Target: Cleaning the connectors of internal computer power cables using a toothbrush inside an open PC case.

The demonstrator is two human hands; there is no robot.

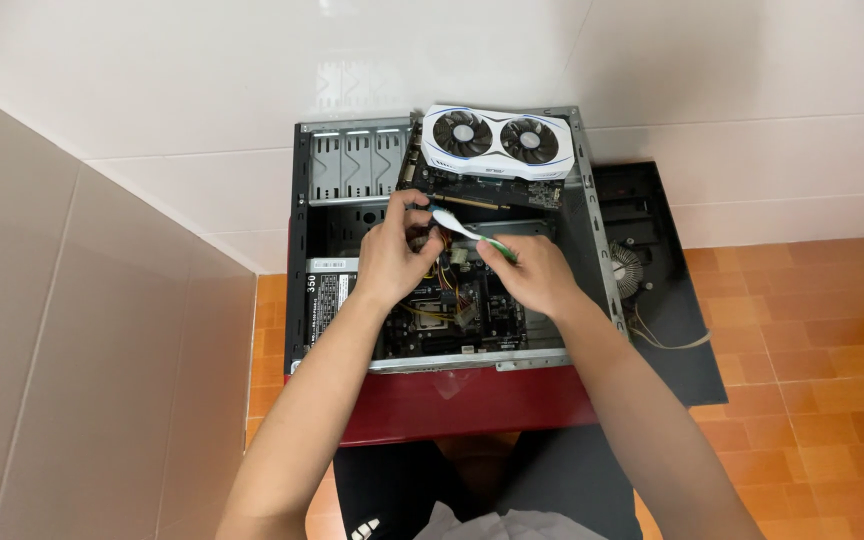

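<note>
The toothbrush [470, 235], white with a green handle end, lies slantwise over the open computer case [442, 240], its head pointing up-left toward the graphics card's lower edge. The right hand [532, 275] grasps it by the green end, fingers closed round the handle. The left hand [392, 255] reaches into the case beside the brush head, its fingers curled and pinching something small among the cables; what it holds cannot be made out.

Judging by the scene, the work is midway. The side panel [672, 300] is already off and lies to the right of the case, with a round cooler fan [627, 270] resting on it. The white two-fan graphics card [497, 140] sits propped across the top of the case, seemingly lifted from its slot. The motherboard [452, 310] and its wiring are still in place, and the power supply [330, 295] remains mounted at the left.

Both forearms come up from the bottom of the view, converging over the case, which rests on a red stool [452, 405] against a white tiled wall [252, 60].
</note>
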